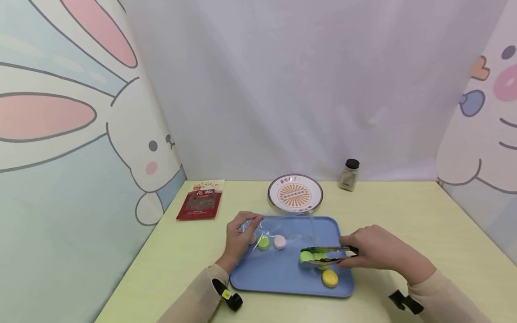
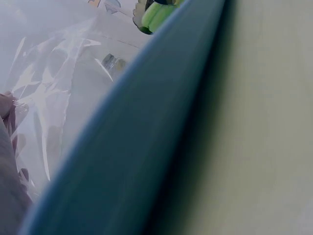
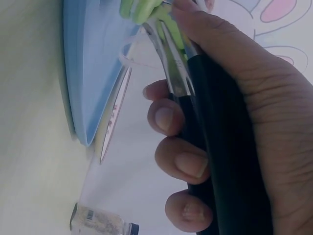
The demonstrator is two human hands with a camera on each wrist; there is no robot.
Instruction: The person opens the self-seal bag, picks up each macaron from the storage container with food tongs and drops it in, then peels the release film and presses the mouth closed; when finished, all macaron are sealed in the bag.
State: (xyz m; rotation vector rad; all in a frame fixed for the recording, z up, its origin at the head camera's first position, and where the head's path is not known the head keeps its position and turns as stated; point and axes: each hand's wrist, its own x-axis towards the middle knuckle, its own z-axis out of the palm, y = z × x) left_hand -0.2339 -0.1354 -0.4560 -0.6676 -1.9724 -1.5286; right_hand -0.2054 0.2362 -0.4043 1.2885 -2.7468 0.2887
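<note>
The right hand (image 1: 377, 252) squeezes tongs (image 1: 329, 255) tight on a green cake (image 1: 307, 256), low and middle in the picture, so it stays put; the left hand (image 1: 239, 237) pinches a clear bag (image 1: 282, 231) open on the blue tray (image 1: 282, 278); a yellow cake (image 1: 330, 278) sits near the tray's front edge; the table (image 1: 404, 211) has room at right.

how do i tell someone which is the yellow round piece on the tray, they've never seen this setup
Start at the blue tray in the middle of the pale yellow-green table. Go to its near right corner, just below the tongs that the right hand holds. The yellow round piece lies there alone: the only yellow one, outside the clear bag and not in the tongs, unlike the green and pink ones.
</note>
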